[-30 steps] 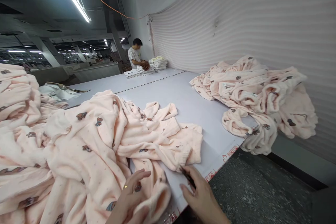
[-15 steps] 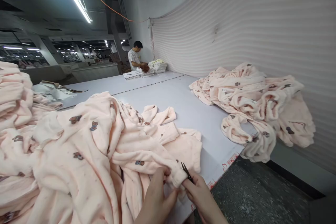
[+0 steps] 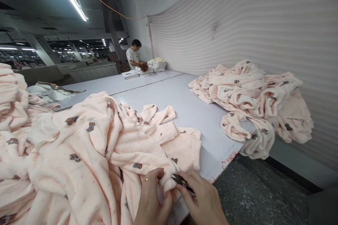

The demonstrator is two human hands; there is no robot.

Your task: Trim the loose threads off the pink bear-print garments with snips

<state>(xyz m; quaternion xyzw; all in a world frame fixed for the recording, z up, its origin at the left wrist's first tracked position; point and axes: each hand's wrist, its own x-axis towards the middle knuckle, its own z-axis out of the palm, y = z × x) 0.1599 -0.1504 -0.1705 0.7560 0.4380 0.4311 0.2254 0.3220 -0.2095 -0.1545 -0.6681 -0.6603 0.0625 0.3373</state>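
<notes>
A pink fleece garment with small bear prints lies bunched on the white table in front of me. My left hand, with a ring on one finger, pinches a folded edge of this garment near the table's front edge. Right beside it, my right hand is closed round small dark thread snips. The blades point left and touch the pinched fabric edge.
A heap of the same pink garments lies at the right against a ribbed white wall. More pink fleece is stacked at the far left. A person in a white shirt works at folded stacks far back. Dark floor lies to the lower right.
My left hand moved from lying on the fleece to pinching its edge by the right hand. The snips swung from pointing up to pointing left onto that edge.
</notes>
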